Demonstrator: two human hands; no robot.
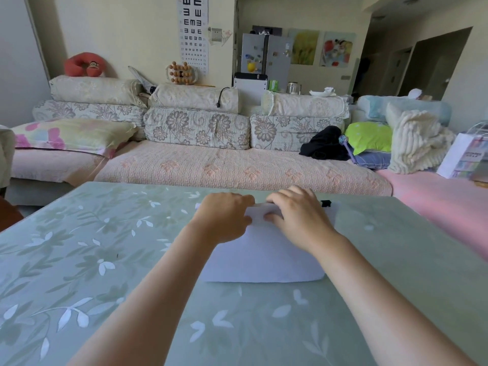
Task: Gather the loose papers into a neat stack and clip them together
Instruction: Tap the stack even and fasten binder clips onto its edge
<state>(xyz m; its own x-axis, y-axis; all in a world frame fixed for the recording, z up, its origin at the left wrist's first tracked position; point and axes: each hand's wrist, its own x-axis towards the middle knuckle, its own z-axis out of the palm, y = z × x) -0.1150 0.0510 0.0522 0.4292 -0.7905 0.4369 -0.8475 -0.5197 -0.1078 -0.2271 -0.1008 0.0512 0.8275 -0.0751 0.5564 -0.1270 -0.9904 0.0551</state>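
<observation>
Head-worn camera looks forward and down, near across the table (79,247) toward the sofa (237,167).

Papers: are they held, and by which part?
Yes. The left hand and right hand both grip the papers along their far top edge, side by side.

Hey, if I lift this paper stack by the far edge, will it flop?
Probably floppy: the papers look thin, and the left hand and right hand hold only the far edge, so the near end would likely sag. Likely light, being a thin stack. Sheets may slide on the glossy table.
</observation>
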